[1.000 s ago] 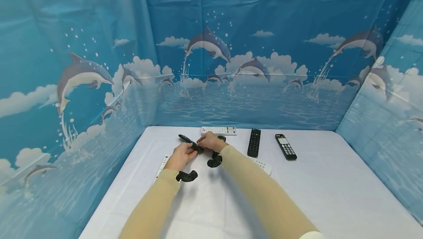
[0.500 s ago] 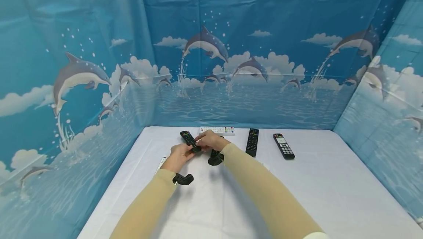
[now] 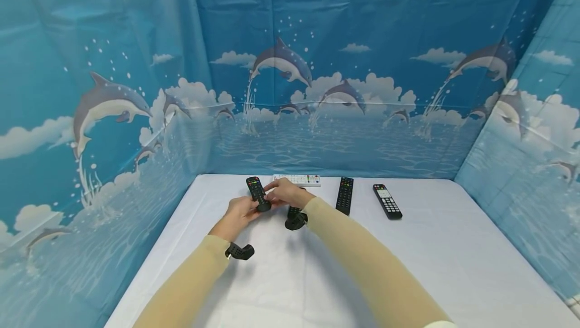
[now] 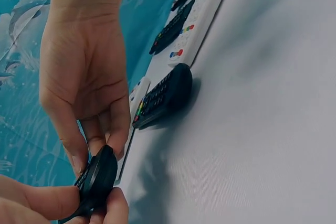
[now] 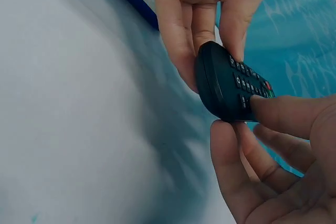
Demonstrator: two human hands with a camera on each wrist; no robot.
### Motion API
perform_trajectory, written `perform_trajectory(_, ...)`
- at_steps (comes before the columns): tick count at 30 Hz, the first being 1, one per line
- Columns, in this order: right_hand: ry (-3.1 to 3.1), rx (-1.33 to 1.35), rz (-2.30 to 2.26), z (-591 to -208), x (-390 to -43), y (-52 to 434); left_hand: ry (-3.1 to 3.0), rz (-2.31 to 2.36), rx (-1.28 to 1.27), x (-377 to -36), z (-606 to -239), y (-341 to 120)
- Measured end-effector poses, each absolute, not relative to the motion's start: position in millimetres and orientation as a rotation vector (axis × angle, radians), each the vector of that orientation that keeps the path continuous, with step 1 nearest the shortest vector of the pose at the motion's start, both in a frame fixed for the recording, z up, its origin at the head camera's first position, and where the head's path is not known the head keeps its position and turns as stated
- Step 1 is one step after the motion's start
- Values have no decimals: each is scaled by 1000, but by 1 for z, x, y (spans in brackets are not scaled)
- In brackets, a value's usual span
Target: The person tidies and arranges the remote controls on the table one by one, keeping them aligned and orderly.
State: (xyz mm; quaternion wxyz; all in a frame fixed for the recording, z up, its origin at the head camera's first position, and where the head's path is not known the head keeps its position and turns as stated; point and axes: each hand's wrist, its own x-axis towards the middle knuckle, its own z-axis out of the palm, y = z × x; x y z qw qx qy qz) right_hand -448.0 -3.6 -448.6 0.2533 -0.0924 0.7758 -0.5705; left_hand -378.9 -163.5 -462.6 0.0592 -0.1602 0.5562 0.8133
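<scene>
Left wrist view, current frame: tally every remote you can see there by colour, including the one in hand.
Black remotes: 4, including the held remote
White remotes: 2
Total: 6

There are four black remotes [image 3: 259, 193], three white remotes [image 3: 299, 180], two hands [image 3: 237, 212] and two wrist devices [image 3: 240, 251].

The backdrop [image 3: 326, 141] bars the way beyond the held remote [image 3: 258, 194], another remote [image 3: 294, 211] lies near the right hand [image 3: 284, 192], and the bench [image 3: 457, 262] leaves room on its right.
</scene>
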Motion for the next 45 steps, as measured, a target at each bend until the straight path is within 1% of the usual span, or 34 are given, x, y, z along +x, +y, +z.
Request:
perform_trajectory(8,2032,-381,-1605,-449,-434,-6,1960,2217,-444,-369,-461,-178)
perform_trajectory(12,1974,-404,-1662,-450,-425,-9,2118,2085,-399,-361,-457,-185)
perform_trajectory(20,1955,-368,-1775,-457,-404,-20,2360,1895,-316,-344,-454,-196)
perform_trajectory(29,1949,-320,-1850,-461,-379,-34,2457,1815,-260,-327,-450,-208)
perform_trajectory(45,1967,-263,-1807,-478,-339,-48,2436,1678,-369,-306,-454,-225)
